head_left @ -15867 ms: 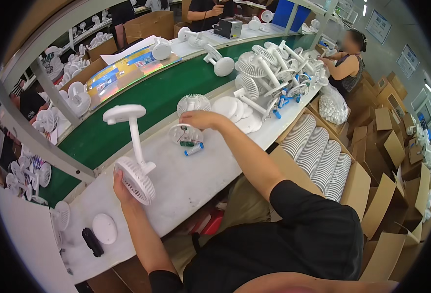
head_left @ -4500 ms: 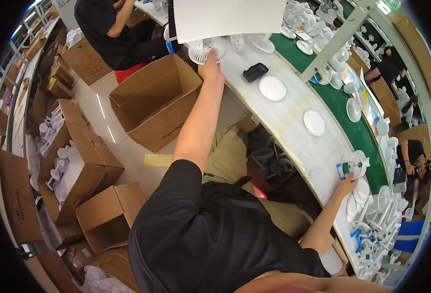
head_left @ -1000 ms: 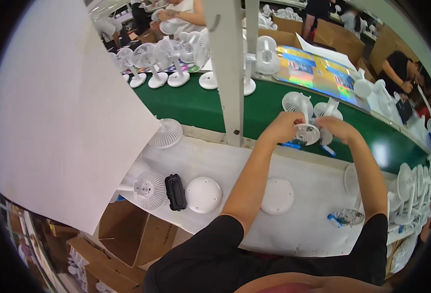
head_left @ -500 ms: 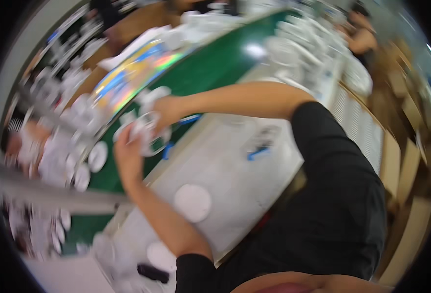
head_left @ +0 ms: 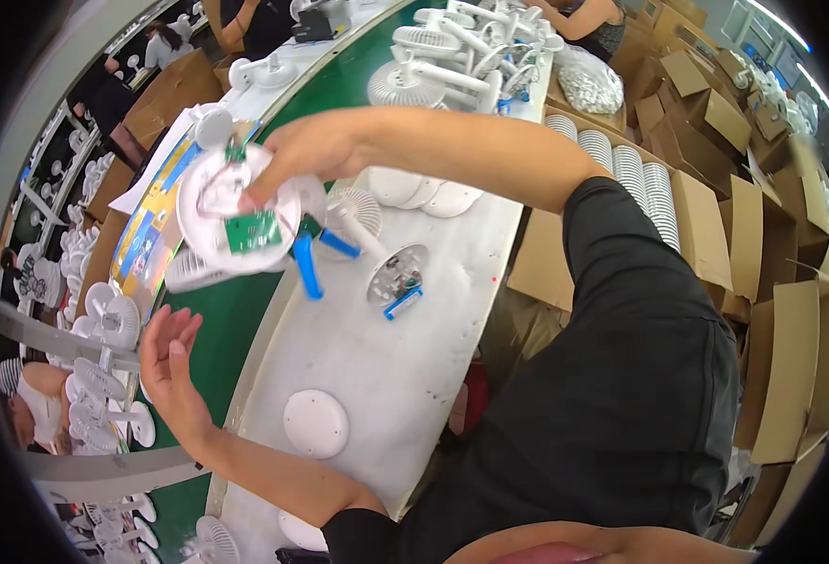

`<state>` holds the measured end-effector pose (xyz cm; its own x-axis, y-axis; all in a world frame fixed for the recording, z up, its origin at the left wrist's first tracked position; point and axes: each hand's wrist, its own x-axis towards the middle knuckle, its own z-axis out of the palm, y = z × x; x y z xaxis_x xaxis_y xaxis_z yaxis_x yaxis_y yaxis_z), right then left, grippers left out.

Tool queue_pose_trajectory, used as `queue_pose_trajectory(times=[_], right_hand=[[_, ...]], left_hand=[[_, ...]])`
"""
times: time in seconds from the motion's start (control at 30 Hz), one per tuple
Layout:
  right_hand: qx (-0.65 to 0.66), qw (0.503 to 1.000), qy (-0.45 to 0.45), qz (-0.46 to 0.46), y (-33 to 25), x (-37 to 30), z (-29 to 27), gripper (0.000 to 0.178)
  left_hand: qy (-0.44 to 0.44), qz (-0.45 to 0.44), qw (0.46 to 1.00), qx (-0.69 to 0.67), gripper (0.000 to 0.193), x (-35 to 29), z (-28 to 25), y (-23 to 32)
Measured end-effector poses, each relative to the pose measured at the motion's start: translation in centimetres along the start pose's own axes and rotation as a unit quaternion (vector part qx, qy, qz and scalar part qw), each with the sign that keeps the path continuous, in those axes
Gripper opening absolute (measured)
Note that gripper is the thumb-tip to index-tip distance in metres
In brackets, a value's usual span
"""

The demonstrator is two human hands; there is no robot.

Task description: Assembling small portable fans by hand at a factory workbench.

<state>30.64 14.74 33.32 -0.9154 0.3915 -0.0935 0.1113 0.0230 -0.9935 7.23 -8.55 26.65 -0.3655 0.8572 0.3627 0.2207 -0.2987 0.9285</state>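
Note:
My right hand (head_left: 313, 150) grips a white desk fan (head_left: 195, 199) by its round base, over the green conveyor belt (head_left: 224, 338). The base lies open toward me and shows a green circuit board (head_left: 255, 232). A blue battery (head_left: 307, 268) hangs beside it. My left hand (head_left: 172, 371) is apart from the fan, with its fingers spread and nothing in them. On the white table, another fan (head_left: 398, 271) has its base open, with wires and a blue battery (head_left: 403, 303) showing. A white round cover (head_left: 316, 423) lies nearer to me.
Several white round covers (head_left: 424, 193) lie farther up the table, and a pile of fans (head_left: 452, 56) stands beyond them. Cardboard boxes (head_left: 781, 357) and stacked white discs (head_left: 629, 179) are at the right. A grey metal bar (head_left: 114, 477) crosses the belt at lower left.
Both hands were together on the white parts over the belt. My left hand has let go and dropped lower left; the right has lifted the fan, turning its open base into sight.

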Motion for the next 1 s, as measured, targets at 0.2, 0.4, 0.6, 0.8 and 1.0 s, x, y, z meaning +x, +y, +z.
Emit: queue_pose_trajectory(times=[0.2, 0.4, 0.6, 0.8, 1.0], right_hand=[[0.004, 0.985, 0.173, 0.001, -5.4, -5.3, -10.8, 0.051], [-0.126, 0.968, 0.213, 0.052, -9.5, -8.4, -20.7, 0.039], [-0.526, 0.792, 0.266, 0.159, -5.5, -10.8, -31.8, 0.042], [-0.489, 0.838, 0.214, 0.119, -1.5, -10.9, -29.0, 0.042], [-0.582, 0.774, 0.168, 0.186, -1.1, -10.8, -25.9, 0.047]], left_hand=[[-0.063, -0.016, 0.998, 0.025, 0.034, 4.8, 0.6, -4.0], [-0.108, -0.018, 0.994, 0.022, 0.032, 8.2, 0.7, -8.5], [-0.167, -0.032, 0.984, 0.046, 0.031, 11.2, -0.4, -10.4], [-0.170, -0.027, 0.983, 0.065, 0.031, 12.8, -1.4, -10.1], [-0.170, -0.027, 0.982, 0.080, 0.031, 13.1, -1.0, -8.5]])
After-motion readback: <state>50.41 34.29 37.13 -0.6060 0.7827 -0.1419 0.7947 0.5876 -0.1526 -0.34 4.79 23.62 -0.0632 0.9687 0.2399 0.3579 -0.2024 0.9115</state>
